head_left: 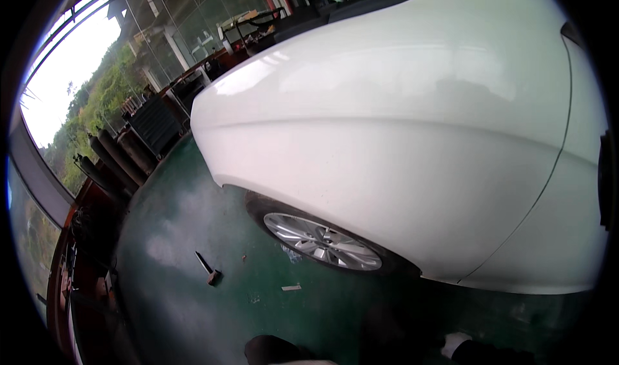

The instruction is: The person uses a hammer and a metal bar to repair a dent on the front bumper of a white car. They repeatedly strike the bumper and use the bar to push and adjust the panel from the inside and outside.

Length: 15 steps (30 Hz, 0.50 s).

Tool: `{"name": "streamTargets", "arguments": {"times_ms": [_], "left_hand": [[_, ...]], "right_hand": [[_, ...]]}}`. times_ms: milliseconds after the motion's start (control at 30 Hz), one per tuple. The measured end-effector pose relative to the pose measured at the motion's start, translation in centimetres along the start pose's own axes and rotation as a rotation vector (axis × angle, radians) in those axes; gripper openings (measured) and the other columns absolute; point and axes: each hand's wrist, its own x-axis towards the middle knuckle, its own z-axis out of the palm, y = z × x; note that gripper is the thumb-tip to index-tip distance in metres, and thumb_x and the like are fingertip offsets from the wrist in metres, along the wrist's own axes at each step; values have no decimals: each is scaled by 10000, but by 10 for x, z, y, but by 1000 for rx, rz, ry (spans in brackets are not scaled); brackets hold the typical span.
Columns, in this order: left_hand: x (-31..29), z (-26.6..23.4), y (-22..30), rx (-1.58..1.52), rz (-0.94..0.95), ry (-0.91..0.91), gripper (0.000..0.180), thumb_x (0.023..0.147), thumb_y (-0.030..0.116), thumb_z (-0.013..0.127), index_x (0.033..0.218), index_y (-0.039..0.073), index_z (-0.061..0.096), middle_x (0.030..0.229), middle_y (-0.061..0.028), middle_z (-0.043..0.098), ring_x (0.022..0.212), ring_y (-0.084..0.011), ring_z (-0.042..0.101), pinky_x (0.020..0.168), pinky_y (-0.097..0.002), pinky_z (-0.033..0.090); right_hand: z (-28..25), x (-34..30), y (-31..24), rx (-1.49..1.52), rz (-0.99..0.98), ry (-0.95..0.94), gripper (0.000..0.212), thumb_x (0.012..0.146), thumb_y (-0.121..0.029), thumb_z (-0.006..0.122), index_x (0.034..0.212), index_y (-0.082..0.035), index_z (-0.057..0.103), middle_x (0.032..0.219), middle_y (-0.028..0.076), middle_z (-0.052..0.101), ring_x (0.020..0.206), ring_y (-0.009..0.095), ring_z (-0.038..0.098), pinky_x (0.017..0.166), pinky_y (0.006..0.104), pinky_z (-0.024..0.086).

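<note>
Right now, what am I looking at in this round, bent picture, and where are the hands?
This is one view from a wide-angle camera worn on a person's head, looking downward; the lens curves straight lines. Most of it shows a white car's body panel with a silver wheel below. The car stands on a green floor, where a small hammer-like tool and a pale scrap lie. The hands are not in view, so nothing shows as held. The dark shapes at the bottom edge are too unclear to name.
</note>
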Motion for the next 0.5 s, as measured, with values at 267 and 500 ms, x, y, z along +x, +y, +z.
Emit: {"name": "streamTargets", "arguments": {"times_ms": [267,500], "left_hand": [[60,-158,-26,1858,-255,250,681,995,243,655,1561,-25,387,1558,-317,428,1436,-473,444,1126,-510,436],[81,-242,-77,1979,-71,157,733,969,340,623,1550,-40,388,1564,-344,390,1479,-495,359,1251,-562,232]], "right_hand": [[86,85,84,-275,-183,-151,464,884,-369,677,1236,-70,707,1255,247,685,1156,424,652,965,527,517],[177,94,106,317,125,158,558,853,-360,773,1308,-54,670,1298,235,681,1150,388,674,940,507,539]]}}
